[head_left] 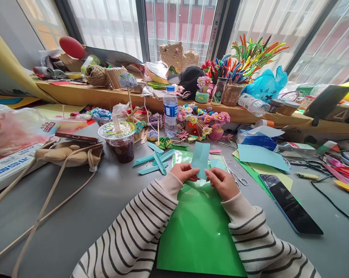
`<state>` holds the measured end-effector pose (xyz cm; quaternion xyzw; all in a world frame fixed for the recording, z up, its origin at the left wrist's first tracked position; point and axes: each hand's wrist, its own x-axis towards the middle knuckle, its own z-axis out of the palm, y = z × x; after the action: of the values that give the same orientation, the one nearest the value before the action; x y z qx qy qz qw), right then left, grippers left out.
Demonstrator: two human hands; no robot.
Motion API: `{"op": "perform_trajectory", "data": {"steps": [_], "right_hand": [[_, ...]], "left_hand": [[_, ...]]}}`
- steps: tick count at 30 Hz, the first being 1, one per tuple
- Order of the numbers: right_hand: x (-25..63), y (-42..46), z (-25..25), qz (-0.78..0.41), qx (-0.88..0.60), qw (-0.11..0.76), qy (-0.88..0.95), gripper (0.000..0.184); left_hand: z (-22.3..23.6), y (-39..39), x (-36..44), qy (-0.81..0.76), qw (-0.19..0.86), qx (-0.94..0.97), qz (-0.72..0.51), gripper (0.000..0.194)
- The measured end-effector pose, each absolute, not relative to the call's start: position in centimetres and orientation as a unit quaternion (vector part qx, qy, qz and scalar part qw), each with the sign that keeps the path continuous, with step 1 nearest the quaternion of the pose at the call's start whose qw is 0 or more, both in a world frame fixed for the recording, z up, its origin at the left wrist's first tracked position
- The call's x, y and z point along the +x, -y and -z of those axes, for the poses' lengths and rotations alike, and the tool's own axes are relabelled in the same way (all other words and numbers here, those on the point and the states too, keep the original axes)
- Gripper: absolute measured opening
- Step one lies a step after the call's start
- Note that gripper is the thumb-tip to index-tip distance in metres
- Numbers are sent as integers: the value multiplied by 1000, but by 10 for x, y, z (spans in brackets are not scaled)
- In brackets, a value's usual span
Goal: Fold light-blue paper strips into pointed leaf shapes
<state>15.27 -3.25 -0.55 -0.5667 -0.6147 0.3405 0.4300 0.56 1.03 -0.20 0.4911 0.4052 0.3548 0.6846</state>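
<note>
A light-blue paper strip (200, 156) with a lengthwise crease stands up between my two hands. My left hand (186, 172) is closed, pinching its lower left edge. Opposite it, my right hand (222, 181) is closed with thumb and fingertips at the strip's lower right corner. Both hands are over a shiny green sheet (202, 227). Another light-blue piece (217, 163) lies partly hidden behind my right hand. To the left, several folded blue paper strips (157, 160) lie in a loose pile.
Scissors (240, 178) lie right of the hands, near stacked coloured paper (264, 157) and a black phone (290, 204). A lidded drink cup (119, 144) and a corded pouch (68, 154) stand left. Behind are a water bottle (170, 112) and crocheted flowers (203, 119), below a cluttered ledge (105, 95).
</note>
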Motion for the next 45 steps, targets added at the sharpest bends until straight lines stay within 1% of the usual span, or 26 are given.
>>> {"op": "perform_trajectory", "data": {"steps": [2, 4, 6, 8, 10, 15, 20, 22, 25, 27, 30, 35, 45], "right_hand": [[155, 33, 5, -269, -571, 484, 606, 20], [157, 34, 4, -208, -550, 508, 630, 24], [159, 34, 4, -175, -506, 487, 690, 25], [161, 33, 5, -164, -470, 453, 739, 20], [162, 32, 6, -163, -462, 434, 756, 17], [161, 31, 5, -197, -484, 425, 739, 11], [161, 29, 4, -237, -498, 430, 715, 11], [161, 28, 5, -245, -505, 446, 697, 13], [158, 28, 6, -267, -516, 472, 663, 16], [156, 28, 6, -285, -530, 467, 648, 17], [153, 29, 4, -308, -549, 457, 628, 17], [152, 27, 5, -347, -545, 485, 590, 20], [149, 29, 5, -279, -563, 485, 609, 21]], "left_hand": [[2, -11, 6, -405, 689, 486, -353, 32], [3, -11, 6, -406, 690, 484, -353, 32], [4, -12, 6, -407, 690, 483, -355, 32], [4, -12, 6, -407, 686, 488, -353, 31], [4, -11, 6, -407, 678, 502, -351, 30], [0, -9, 6, -411, 661, 523, -347, 28], [1, -10, 7, -401, 681, 506, -347, 25], [3, -10, 7, -393, 694, 494, -347, 29], [4, -11, 7, -384, 705, 485, -347, 42], [4, -10, 7, -381, 705, 484, -351, 48], [4, -10, 7, -378, 705, 483, -357, 53], [6, -10, 7, -374, 702, 489, -357, 53], [5, -10, 7, -358, 700, 508, -352, 55]]}}
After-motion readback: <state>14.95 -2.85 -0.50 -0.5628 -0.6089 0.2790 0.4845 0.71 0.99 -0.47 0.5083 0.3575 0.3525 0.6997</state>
